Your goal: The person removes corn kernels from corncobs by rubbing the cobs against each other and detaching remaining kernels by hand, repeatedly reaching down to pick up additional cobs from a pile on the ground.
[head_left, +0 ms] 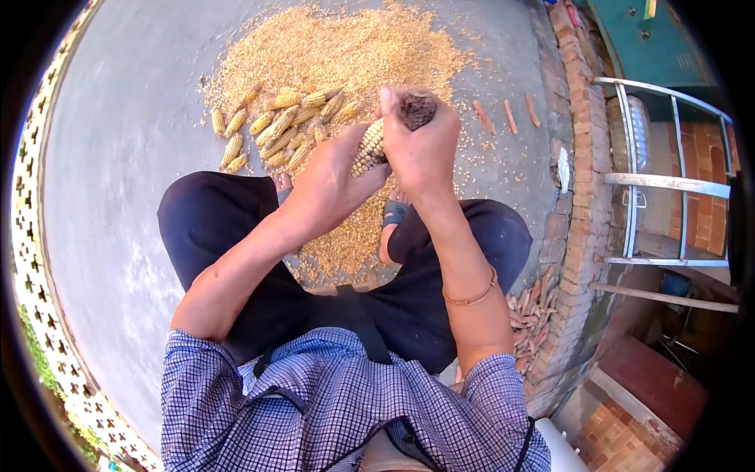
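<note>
– Concrete floor [118,157] is bordered at 9 o'clock by a pierced wall [27,212] and at 3 o'clock by low brickwork [582,197]. What is being held above it?

– An ear of corn [368,149], just off centre toward 12 o'clock. It is gripped in the left hand [326,182], with rows of pale kernels left exposed between the two hands.

– And the right hand [425,153]?

– It is closed around a dark brown piece [417,112], whose rough end is turned upward. Whether the ear is touched by that piece cannot be told, as the contact is covered by the fingers.

– What is seen around them?

– Loose kernels [338,43] are spread broadly at 12 o'clock. Whole ears [275,134] are heaped at 11 o'clock, beside and partly upon the grain. Three reddish cobs [510,116] are strewn between 1 and 2 o'clock, and more cobs [536,315] are piled at 4 o'clock, against the brickwork.
</note>
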A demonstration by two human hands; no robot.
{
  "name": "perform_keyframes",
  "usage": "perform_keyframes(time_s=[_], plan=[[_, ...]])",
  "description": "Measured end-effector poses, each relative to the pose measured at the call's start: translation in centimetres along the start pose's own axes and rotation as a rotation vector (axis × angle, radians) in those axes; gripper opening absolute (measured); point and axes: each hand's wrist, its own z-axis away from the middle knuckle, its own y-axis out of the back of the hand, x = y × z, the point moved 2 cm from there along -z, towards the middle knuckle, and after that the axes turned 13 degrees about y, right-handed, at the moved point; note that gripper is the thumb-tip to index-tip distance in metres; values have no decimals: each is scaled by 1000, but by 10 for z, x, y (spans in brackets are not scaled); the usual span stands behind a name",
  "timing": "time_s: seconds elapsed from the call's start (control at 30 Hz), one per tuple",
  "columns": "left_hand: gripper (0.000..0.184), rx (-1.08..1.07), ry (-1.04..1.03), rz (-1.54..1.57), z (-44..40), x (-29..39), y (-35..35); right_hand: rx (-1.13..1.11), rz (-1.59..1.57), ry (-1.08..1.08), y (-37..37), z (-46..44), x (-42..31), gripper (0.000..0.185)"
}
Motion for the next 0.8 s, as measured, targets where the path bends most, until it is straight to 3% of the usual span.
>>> perform_keyframes(time_s=[0.03,0.1,0.3,0.4,0.6,0.8], plan=[[49,9,8,0,6,10,-1,53,-63,-123,4,-5,6,22],[51,-9,-6,0,6,10,1,4,-165,-118,8,-8,3,22],[43,-206,166,397,9,16,12,-77,-753,-359,22,-12,-7,30],[41,-174,132,478,6,9,11,-122,-830,-331,27,-14,-6,29],[46,-186,173,490,10,24,27,-155,-676,-318,34,-9,-10,29],[50,-38,7,354,8,14,22,-167,-650,-276,32,-5,-14,32]])
